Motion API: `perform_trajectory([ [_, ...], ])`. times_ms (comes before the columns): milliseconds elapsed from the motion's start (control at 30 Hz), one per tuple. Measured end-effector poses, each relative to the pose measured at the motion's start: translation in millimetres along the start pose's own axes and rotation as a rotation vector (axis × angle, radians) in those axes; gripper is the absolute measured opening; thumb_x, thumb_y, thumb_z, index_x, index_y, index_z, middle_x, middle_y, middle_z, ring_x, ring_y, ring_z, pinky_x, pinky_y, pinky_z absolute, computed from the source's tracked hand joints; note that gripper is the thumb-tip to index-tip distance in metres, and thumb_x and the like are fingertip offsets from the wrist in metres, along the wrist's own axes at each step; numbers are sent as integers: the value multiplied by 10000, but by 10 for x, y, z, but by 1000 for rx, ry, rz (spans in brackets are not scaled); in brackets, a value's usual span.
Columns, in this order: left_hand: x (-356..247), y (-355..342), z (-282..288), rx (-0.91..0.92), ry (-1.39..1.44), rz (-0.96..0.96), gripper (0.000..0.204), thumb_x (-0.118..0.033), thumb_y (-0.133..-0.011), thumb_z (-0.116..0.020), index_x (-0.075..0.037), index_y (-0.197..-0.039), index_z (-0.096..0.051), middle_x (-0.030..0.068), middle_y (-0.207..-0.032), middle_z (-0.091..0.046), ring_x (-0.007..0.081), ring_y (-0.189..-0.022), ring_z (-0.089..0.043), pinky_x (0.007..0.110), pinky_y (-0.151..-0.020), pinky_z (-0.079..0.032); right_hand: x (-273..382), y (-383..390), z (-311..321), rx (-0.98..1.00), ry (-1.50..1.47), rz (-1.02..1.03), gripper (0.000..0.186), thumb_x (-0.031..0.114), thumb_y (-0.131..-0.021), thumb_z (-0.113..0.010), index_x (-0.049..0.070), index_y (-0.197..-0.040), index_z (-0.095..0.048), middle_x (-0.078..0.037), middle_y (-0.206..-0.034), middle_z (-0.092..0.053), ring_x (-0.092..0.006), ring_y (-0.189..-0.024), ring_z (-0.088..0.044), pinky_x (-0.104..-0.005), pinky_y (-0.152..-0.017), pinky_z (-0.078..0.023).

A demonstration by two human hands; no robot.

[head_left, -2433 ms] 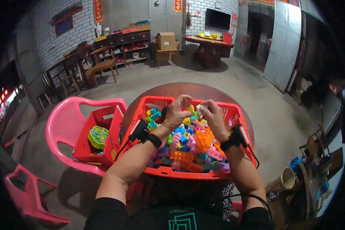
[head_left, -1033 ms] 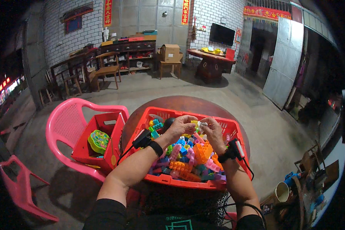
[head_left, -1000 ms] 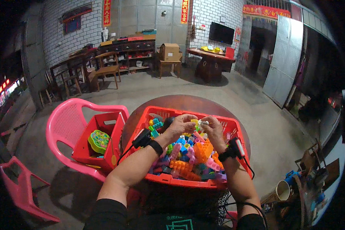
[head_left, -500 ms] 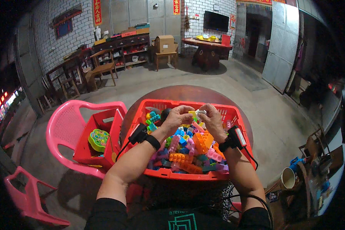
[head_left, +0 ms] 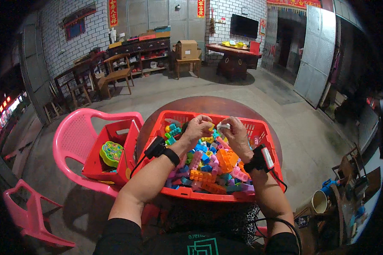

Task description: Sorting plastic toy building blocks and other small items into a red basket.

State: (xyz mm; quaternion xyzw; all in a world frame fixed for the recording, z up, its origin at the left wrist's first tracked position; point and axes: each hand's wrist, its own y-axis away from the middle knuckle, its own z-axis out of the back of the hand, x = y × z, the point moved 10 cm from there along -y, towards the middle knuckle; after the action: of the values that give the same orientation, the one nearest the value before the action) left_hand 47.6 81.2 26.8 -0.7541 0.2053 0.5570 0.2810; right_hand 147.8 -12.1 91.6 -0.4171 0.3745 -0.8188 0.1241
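Note:
My left hand [head_left: 196, 128] pinches a small yellow toy block [head_left: 211, 126] above the far half of a red plastic basket [head_left: 208, 196]. Facing it, my right hand [head_left: 236, 135] has its fingers closed on a small white piece [head_left: 223, 126], whose exact kind is too small to make out. A narrow gap separates the two pieces. Below both hands, the basket is heaped with colourful building blocks [head_left: 202, 175], among them a large orange block [head_left: 226, 160] near my right wrist. My left hand hides part of the heap's far side.
The basket rests on a round brown table [head_left: 200, 103]. To the left, a pink plastic chair [head_left: 72, 127] holds a red box [head_left: 98, 163] with a green toy [head_left: 111, 154] in it. Another pink chair [head_left: 30, 212] stands lower left. A bucket [head_left: 319, 201] and clutter fill the lower right.
My hands have moved slightly apart. The yellow block and the white piece, close together or touching before, now have a gap between them. The whole view has shifted a little.

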Motion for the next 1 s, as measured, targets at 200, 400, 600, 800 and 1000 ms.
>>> perform_trajectory([
  [200,118,-11,-53,19,93,86,129,-186,-879,-535,-61,-905,-514,46,-833,-579,141,-752,-582,291,-698,-500,163,0,-16,-25,109,116,168,40,-741,-613,39,-888,-531,-116,-848,-534,-247,-748,-560,-316,-615,-462],
  [400,48,-47,30,-52,218,5,118,-171,-884,-526,-58,-904,-498,60,-853,-578,162,-766,-594,312,-714,-510,-24,9,60,-41,131,52,161,57,-755,-608,40,-894,-528,-102,-817,-514,-223,-720,-547,-295,-597,-449],
  [600,30,31,-142,35,257,37,152,-144,-885,-515,-72,-1016,-490,80,-896,-572,181,-811,-594,327,-719,-526,185,38,-64,-33,129,173,170,52,-745,-618,40,-889,-528,-110,-827,-521,-249,-732,-555,-324,-607,-454],
  [800,147,-7,-78,35,182,117,202,-225,-890,-514,-86,-1035,-493,49,-907,-581,166,-763,-595,315,-669,-520,-67,14,114,-71,179,51,178,47,-724,-629,39,-876,-536,-121,-831,-516,-265,-741,-554,-320,-615,-456],
  [1000,173,1,-127,126,166,129,242,-282,-910,-474,-72,-1029,-489,48,-916,-575,151,-786,-591,314,-694,-510,165,10,-77,-7,151,146,181,65,-742,-626,32,-891,-527,-120,-831,-510,-263,-733,-548,-316,-615,-446],
])
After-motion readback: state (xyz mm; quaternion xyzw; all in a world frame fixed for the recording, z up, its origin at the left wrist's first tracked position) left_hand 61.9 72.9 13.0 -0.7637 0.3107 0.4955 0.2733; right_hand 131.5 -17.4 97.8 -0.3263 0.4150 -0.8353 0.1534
